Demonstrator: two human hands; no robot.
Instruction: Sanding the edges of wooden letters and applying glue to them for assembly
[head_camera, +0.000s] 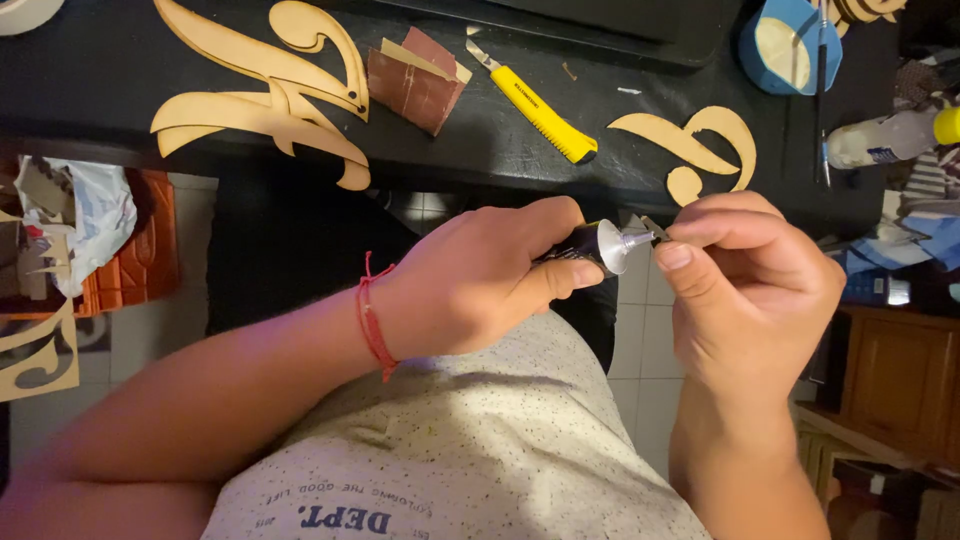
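Head view: left hand (480, 275) grips a small dark glue tube (590, 245), nozzle pointing right, where right hand (745, 265) fingertips pinch a thin pin (654, 228) at its tip.

A black table (120, 60) runs across the top. Under it the floor (640, 350) has pale square tiles. A brown wooden cabinet (895, 375) stands at the right side. At the left sits an orange crate (145, 255) with crumpled white plastic (95, 215) in it. The light is dim and warm.
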